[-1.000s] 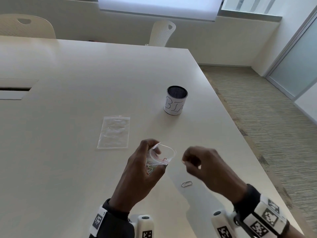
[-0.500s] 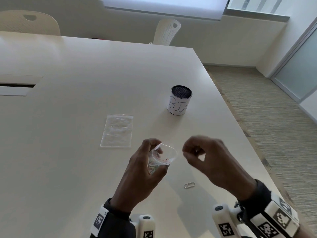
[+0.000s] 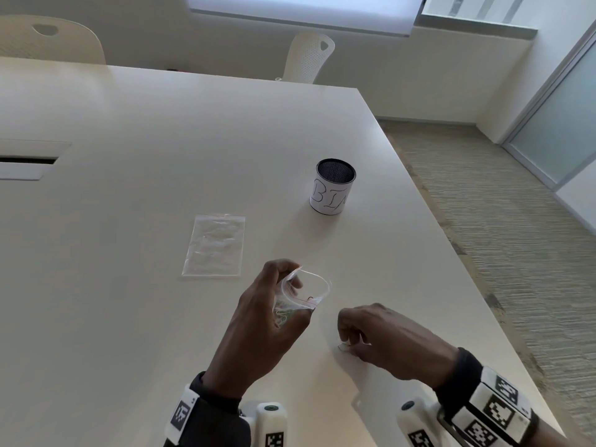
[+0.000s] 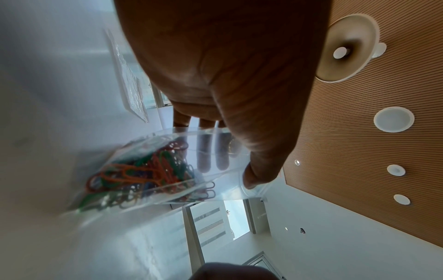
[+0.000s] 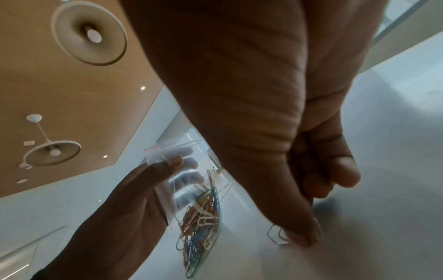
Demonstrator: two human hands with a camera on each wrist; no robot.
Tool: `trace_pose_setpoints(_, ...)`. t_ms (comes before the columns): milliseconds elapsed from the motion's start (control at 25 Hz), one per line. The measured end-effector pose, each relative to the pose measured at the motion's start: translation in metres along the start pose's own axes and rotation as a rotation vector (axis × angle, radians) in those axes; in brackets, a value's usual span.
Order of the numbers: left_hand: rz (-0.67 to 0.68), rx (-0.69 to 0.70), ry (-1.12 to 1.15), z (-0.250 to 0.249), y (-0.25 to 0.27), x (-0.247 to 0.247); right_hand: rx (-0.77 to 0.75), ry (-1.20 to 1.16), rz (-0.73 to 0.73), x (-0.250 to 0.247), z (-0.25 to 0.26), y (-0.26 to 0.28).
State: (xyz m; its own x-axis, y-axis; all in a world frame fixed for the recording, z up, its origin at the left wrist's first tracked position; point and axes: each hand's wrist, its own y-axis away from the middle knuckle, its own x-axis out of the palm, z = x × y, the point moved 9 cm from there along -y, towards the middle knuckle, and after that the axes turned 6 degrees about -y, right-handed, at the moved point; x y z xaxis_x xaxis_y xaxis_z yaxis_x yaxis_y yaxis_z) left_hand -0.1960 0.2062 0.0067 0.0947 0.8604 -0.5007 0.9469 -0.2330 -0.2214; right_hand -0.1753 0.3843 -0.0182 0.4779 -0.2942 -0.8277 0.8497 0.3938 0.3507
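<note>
**Flat clip, floppy bag**

My right hand is pinching the loose paper clip lying flat on the worktop, at 4 o'clock from the open bag of clips my left hand is gripping. The thin wire may be skidding free; the limp mouth may be folding shut. At 12 o'clock, the pot is showing handwritten "BIN"

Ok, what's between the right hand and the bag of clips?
Only bare table, in the head view, separates the bag of clips from the right hand pinching a loose paperclip.
</note>
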Motion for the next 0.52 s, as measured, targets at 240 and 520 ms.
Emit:
trace_pose_setpoints(240,-0.012,-0.001,0.002,0.001,0.0,-0.001,-0.095,-0.107,-0.212,-0.033,0.013,0.008)
trace_pose_setpoints(520,-0.012,0.0,-0.005,-0.001,0.001,-0.001,-0.242,-0.402,-0.597,-0.094,0.065,0.016)
